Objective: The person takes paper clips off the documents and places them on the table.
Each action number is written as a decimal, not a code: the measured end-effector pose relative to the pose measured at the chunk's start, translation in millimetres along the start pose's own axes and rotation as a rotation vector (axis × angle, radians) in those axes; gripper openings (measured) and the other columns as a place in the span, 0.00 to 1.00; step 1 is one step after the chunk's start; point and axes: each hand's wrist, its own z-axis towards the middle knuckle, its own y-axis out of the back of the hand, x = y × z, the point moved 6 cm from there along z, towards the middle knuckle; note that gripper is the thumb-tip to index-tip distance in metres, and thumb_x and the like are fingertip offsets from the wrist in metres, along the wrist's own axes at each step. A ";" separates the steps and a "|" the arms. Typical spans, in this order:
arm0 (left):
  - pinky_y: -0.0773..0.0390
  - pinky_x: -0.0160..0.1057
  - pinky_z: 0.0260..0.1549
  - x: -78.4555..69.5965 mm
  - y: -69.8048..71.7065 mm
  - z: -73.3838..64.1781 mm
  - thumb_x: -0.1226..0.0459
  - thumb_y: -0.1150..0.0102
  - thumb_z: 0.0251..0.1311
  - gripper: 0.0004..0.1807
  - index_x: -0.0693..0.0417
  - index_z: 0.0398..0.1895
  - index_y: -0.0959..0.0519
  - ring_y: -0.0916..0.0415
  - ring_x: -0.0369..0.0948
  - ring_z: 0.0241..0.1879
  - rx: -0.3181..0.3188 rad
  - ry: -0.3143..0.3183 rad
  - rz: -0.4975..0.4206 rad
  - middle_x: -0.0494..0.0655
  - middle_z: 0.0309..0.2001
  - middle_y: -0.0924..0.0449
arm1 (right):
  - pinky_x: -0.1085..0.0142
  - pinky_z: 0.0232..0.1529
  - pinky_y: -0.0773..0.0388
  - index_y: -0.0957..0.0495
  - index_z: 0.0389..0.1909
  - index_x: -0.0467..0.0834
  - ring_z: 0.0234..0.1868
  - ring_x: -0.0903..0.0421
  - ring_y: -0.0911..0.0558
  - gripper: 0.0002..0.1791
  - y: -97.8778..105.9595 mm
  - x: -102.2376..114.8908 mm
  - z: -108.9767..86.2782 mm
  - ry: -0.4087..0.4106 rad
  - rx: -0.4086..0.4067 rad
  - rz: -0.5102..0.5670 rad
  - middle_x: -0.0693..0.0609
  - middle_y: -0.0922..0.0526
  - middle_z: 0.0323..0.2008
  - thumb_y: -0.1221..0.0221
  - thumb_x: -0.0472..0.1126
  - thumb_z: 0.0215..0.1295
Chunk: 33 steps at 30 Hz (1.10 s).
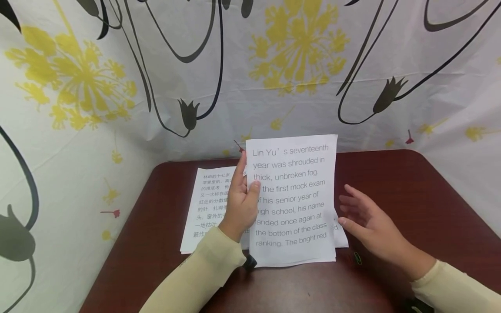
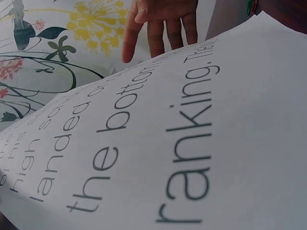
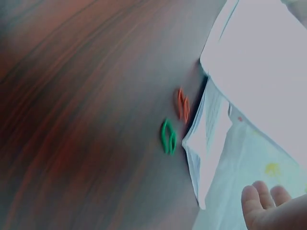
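My left hand (image 1: 243,206) grips the left edge of some white printed paper (image 1: 293,200), thumb on the front and fingers behind. The paper stands upright above the table and carries large English text. Whether it is one sheet or several, I cannot tell. To the right of the paper, my right hand (image 1: 372,224) hovers apart from it, fingers loosely bent and holding nothing. In the left wrist view that right hand (image 2: 163,24) appears beyond the paper's edge. Behind the raised paper, sheets with Chinese text (image 1: 207,204) lie on the table, partly hidden.
A green paper clip (image 3: 168,136) and a red paper clip (image 3: 182,105) lie on the dark wooden table (image 1: 133,261), beside another paper stack (image 3: 206,139). A white cloth with yellow and grey flower prints (image 1: 242,78) hangs behind the table and along its left side.
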 end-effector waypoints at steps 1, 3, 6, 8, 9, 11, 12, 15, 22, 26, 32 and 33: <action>0.09 0.47 0.38 -0.2 -0.1 0.0 0.75 0.59 0.79 0.46 0.18 0.85 0.54 0.10 0.51 0.47 0.000 -0.001 -0.001 0.46 0.68 0.21 | 0.82 0.54 0.24 0.48 0.85 0.50 0.60 0.68 0.19 0.47 -4.0 1.0 1.6 -0.006 0.022 0.037 0.32 0.24 0.68 0.34 0.36 0.72; 0.09 0.47 0.39 -0.4 -0.3 0.3 0.75 0.59 0.79 0.46 0.18 0.85 0.55 0.10 0.51 0.48 0.001 -0.006 -0.005 0.46 0.69 0.21 | 0.78 0.54 0.21 0.54 0.87 0.51 0.62 0.61 0.18 0.49 -11.4 2.4 4.3 -0.018 0.059 0.107 0.31 0.28 0.71 0.36 0.36 0.74; 0.09 0.47 0.39 -1.4 -0.2 0.7 0.75 0.59 0.79 0.46 0.18 0.85 0.55 0.10 0.51 0.48 0.001 -0.015 -0.010 0.46 0.69 0.21 | 0.68 0.49 0.14 0.58 0.87 0.52 0.59 0.54 0.15 0.50 -21.9 3.7 6.8 -0.038 0.111 0.225 0.29 0.29 0.71 0.38 0.35 0.76; 0.09 0.46 0.39 -2.2 0.0 1.5 0.75 0.60 0.79 0.46 0.18 0.85 0.55 0.10 0.51 0.48 -0.001 -0.021 -0.016 0.45 0.70 0.22 | 0.60 0.45 0.11 0.59 0.87 0.52 0.55 0.53 0.13 0.49 -27.9 3.7 7.5 -0.051 0.141 0.304 0.28 0.29 0.70 0.39 0.34 0.76; 0.09 0.46 0.38 -2.4 0.2 1.9 0.75 0.60 0.79 0.46 0.18 0.85 0.55 0.10 0.51 0.49 -0.002 -0.025 -0.020 0.45 0.71 0.23 | 0.57 0.43 0.10 0.59 0.87 0.52 0.53 0.52 0.12 0.49 -30.4 3.5 7.7 -0.055 0.152 0.336 0.27 0.28 0.68 0.40 0.33 0.76; 0.09 0.45 0.39 -3.0 1.0 2.9 0.76 0.60 0.79 0.46 0.19 0.85 0.55 0.11 0.50 0.50 -0.010 -0.030 -0.028 0.44 0.72 0.24 | 0.55 0.41 0.10 0.59 0.87 0.51 0.51 0.52 0.11 0.49 -34.1 3.2 7.8 -0.054 0.161 0.374 0.27 0.26 0.65 0.41 0.32 0.77; 0.09 0.44 0.38 -3.2 1.4 3.4 0.76 0.60 0.78 0.46 0.19 0.85 0.55 0.11 0.50 0.50 -0.014 -0.034 -0.032 0.43 0.72 0.24 | 0.55 0.41 0.10 0.59 0.87 0.52 0.50 0.52 0.11 0.49 -35.2 2.8 7.6 -0.053 0.159 0.378 0.27 0.25 0.64 0.40 0.32 0.76; 0.10 0.42 0.39 -3.4 2.6 4.9 0.76 0.60 0.78 0.46 0.21 0.86 0.55 0.11 0.49 0.51 -0.027 -0.041 -0.034 0.41 0.73 0.25 | 0.58 0.42 0.10 0.60 0.87 0.52 0.49 0.54 0.11 0.50 -36.0 3.1 6.4 -0.041 0.132 0.357 0.28 0.22 0.62 0.40 0.31 0.76; 0.11 0.46 0.47 -2.5 5.5 7.7 0.74 0.59 0.80 0.44 0.23 0.86 0.56 0.12 0.49 0.55 -0.068 -0.015 -0.028 0.42 0.70 0.22 | 0.57 0.39 0.10 0.62 0.87 0.56 0.48 0.54 0.09 0.51 -35.7 8.6 1.1 -0.028 0.070 0.357 0.25 0.20 0.61 0.42 0.29 0.76; 0.10 0.46 0.43 -1.2 8.1 9.2 0.71 0.59 0.81 0.43 0.19 0.85 0.56 0.11 0.48 0.52 -0.110 0.020 0.002 0.42 0.67 0.21 | 0.57 0.39 0.10 0.61 0.87 0.56 0.48 0.55 0.09 0.51 -36.8 10.8 -2.6 -0.035 0.038 0.352 0.25 0.20 0.60 0.43 0.28 0.76; 0.10 0.46 0.43 0.1 9.3 13.2 0.70 0.59 0.82 0.43 0.13 0.83 0.56 0.11 0.48 0.50 -0.140 0.047 0.017 0.40 0.66 0.20 | 0.62 0.40 0.11 0.59 0.87 0.52 0.48 0.59 0.10 0.50 -39.8 10.1 -8.0 -0.069 -0.020 0.303 0.29 0.18 0.60 0.44 0.26 0.76; 0.10 0.46 0.42 0.7 9.3 13.7 0.70 0.59 0.82 0.43 0.12 0.83 0.56 0.11 0.48 0.50 -0.142 0.055 0.013 0.41 0.65 0.19 | 0.64 0.40 0.12 0.58 0.87 0.51 0.48 0.60 0.10 0.49 -39.4 10.2 -8.6 -0.068 -0.038 0.284 0.30 0.17 0.59 0.44 0.25 0.75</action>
